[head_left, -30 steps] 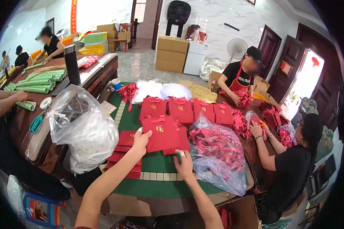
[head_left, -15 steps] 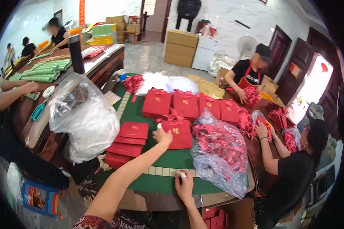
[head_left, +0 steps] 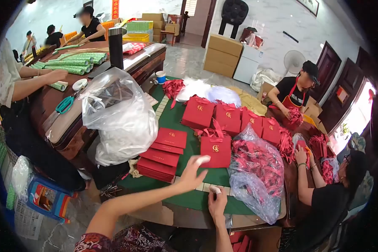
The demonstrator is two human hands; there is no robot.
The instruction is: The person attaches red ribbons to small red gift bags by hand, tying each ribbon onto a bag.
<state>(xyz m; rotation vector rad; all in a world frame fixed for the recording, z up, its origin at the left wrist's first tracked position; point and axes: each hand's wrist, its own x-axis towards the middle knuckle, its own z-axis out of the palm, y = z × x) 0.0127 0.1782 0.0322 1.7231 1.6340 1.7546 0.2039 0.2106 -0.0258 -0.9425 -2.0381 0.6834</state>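
Observation:
My left hand (head_left: 192, 175) is raised over the green tabletop (head_left: 199, 169), fingers spread and nothing in it. A white covering wraps one finger. Just beyond it, a small red gift bag (head_left: 215, 153) with gold lettering and a ribbon handle lies apart from the hand. Flat red bags (head_left: 160, 155) are stacked to its left. At the front of the table, my right hand (head_left: 217, 204) has its fingers curled in, one white-covered digit on top; whatever it may hold is hidden. To the right lies a clear plastic bag (head_left: 256, 168) full of red ribboned pieces.
Several filled-out red bags (head_left: 198, 111) stand in a row at the back. A bulging clear bag (head_left: 124, 122) hangs over the left edge. Teal scissors (head_left: 64, 106) lie on the neighbouring table. Co-workers (head_left: 296, 92) handle red pieces at the right.
My left hand has let go of the red gift bag and drawn back toward me, its fingers opening. My right hand stays at the table's front. The view has shifted left.

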